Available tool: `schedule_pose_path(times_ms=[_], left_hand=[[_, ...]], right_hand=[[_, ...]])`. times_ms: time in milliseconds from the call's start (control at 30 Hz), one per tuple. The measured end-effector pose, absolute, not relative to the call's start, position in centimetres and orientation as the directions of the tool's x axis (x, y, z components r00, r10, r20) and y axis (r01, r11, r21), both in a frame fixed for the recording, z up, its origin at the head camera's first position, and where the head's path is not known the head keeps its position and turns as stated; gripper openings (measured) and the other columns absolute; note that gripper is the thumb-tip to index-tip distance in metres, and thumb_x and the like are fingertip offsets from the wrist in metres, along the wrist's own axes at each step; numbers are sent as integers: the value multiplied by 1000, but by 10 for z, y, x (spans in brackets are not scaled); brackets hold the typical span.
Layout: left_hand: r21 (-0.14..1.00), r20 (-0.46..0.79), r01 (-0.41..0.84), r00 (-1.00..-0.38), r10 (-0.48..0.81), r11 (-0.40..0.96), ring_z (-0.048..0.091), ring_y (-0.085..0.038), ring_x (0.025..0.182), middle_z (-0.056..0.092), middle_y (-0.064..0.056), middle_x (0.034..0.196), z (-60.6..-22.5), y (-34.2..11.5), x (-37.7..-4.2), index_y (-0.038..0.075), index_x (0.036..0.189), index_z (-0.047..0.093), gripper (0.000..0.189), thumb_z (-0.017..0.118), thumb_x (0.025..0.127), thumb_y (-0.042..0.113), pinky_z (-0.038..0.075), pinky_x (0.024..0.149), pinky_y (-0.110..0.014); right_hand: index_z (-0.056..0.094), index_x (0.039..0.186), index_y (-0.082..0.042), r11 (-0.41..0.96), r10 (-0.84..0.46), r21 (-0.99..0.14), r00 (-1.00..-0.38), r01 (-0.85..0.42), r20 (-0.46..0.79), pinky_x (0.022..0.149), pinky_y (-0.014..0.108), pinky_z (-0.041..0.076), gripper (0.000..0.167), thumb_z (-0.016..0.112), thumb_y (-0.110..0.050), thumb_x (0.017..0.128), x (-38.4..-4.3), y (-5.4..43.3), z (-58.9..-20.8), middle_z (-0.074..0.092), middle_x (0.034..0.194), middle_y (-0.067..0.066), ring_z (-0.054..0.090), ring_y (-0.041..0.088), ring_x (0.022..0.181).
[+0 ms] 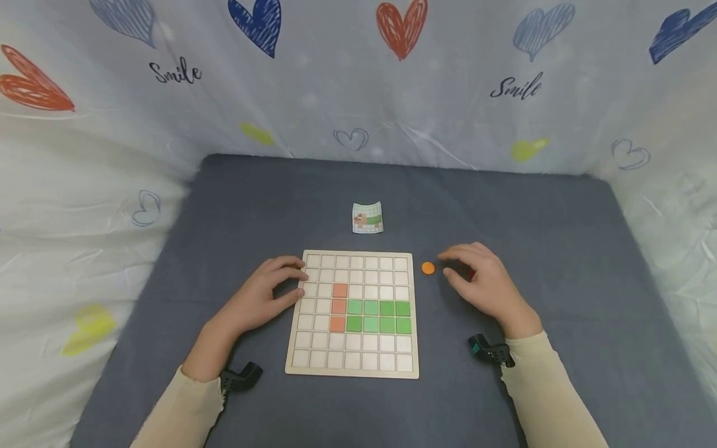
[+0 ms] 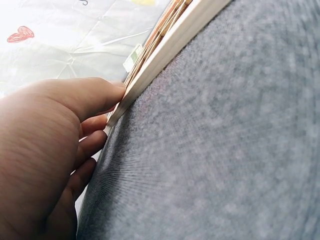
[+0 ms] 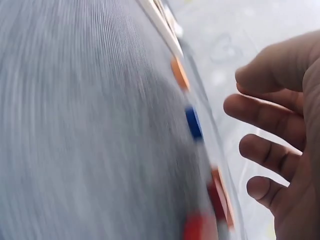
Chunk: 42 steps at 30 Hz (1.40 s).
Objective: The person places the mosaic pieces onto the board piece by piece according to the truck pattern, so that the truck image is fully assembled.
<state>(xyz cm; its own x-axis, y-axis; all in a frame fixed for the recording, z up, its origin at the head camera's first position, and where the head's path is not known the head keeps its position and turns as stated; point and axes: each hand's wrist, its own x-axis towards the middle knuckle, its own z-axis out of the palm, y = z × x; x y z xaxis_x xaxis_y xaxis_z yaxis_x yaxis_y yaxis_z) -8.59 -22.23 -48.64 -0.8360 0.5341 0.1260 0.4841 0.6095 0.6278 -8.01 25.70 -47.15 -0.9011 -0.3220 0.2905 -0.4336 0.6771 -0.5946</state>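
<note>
Left hand (image 1: 276, 287) — unclenched, fingertips touching left edge of board (image 1: 353, 342), flat on bench (image 1: 252, 218). Green squares (image 1: 371, 307) sit in its grid. Right hand (image 1: 486, 280) — released, fingers relaxed, near orange disc (image 1: 428, 268) right of board.

One Word, Written Twice

From my remote seat, through the head view, I read "Smile" in two places on the pale backdrop (image 1: 336, 87): the left "Smile" (image 1: 175, 71) and the right "Smile" (image 1: 516, 87), both in dark, slanting script. In the left wrist view, a dark stroke (image 2: 84, 2) was cut off at the top edge, too little for me to read.
</note>
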Motion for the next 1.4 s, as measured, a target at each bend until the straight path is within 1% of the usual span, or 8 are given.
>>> schedule_pose_path(times_ms=[133, 333, 433, 567, 733, 833, 1033, 1400], left_hand=[[628, 130, 489, -833, 537, 606, 52, -34, 143, 60, -7, 151, -487, -222, -85, 17, 131, 76, 31, 83, 101, 21, 45, 116, -59], [630, 146, 494, -833, 533, 599, 53, -34, 141, 61, -7, 150, -487, -222, -87, 17, 130, 76, 31, 84, 101, 20, 46, 115, -60], [634, 137, 486, -836, 532, 601, 52, -34, 142, 60, -7, 151, -487, -223, -87, 17, 131, 76, 31, 83, 101, 20, 45, 116, -60], [641, 125, 475, -839, 529, 603, 51, -34, 144, 60, -7, 152, -485, -223, -87, 18, 132, 76, 32, 84, 101, 21, 44, 118, -59], [642, 120, 471, -841, 528, 604, 50, -35, 145, 59, -7, 152, -486, -223, -86, 18, 132, 76, 32, 83, 101, 21, 44, 118, -59], [637, 131, 484, -835, 534, 600, 50, -35, 145, 59, -8, 152, -487, -223, -86, 18, 132, 76, 31, 82, 102, 22, 44, 117, -60], [630, 140, 496, -829, 542, 597, 50, -35, 144, 59, -8, 153, -488, -223, -87, 18, 133, 75, 31, 80, 104, 22, 44, 116, -61], [641, 135, 487, -833, 537, 593, 51, -35, 145, 59, -8, 152, -487, -224, -87, 16, 133, 76, 29, 79, 104, 19, 44, 117, -60]], right_hand=[[82, 119, -12, 703, -319, -567, -903, -429, 287, 90, 41, 50, 29, 80, -1, 93, -77, 280, -475, 77, 122, 1, 63, 20, 108], [83, 117, -18, 735, -289, -558, -923, -384, 255, 74, 30, 44, 48, 66, 11, 84, -77, 302, -477, 77, 123, 0, 58, 16, 100], [82, 120, -17, 746, -291, -563, -935, -355, 204, 75, 31, 44, 50, 66, 11, 82, -76, 307, -475, 75, 129, 4, 57, 17, 103], [81, 123, -16, 764, -290, -566, -948, -310, 128, 80, 38, 47, 44, 74, 6, 86, -75, 311, -473, 71, 134, 6, 56, 20, 107], [80, 125, -15, 764, -294, -573, -951, -294, 97, 74, 34, 51, 36, 82, 0, 92, -76, 312, -472, 71, 130, 3, 54, 17, 92], [81, 123, -13, 756, -298, -583, -950, -296, 95, 71, 31, 51, 33, 82, 0, 93, -76, 312, -471, 72, 126, 4, 55, 17, 87], [82, 117, -14, 751, -288, -599, -954, -279, 84, 69, 30, 50, 27, 82, 1, 94, -77, 312, -470, 70, 117, 0, 54, 17, 82], [78, 111, -14, 786, -260, -556, -960, -270, 100, 70, 33, 47, 23, 79, -4, 91, -80, 307, -474, 67, 107, -2, 52, 17, 82]])
